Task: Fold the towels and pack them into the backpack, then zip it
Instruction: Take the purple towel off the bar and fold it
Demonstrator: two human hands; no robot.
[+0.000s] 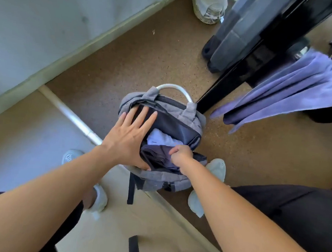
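Observation:
A grey backpack [189, 118] stands open on the floor between my feet, its dark lining showing. A pale folded towel [160, 138] lies inside the main compartment. My left hand [129, 137] presses flat, fingers spread, on the backpack's left rim and lining. My right hand [180, 156] grips the near edge of the opening, fingers curled round the dark fabric there. A purple towel [293, 89] hangs over a dark table edge at the right.
A black table leg [218, 90] stands right behind the backpack. A white curved bar [173, 87] arches over the bag's far side. A white bucket [208, 6] sits at the top. The wall [50, 19] runs along the left. My white shoes [215, 168] flank the bag.

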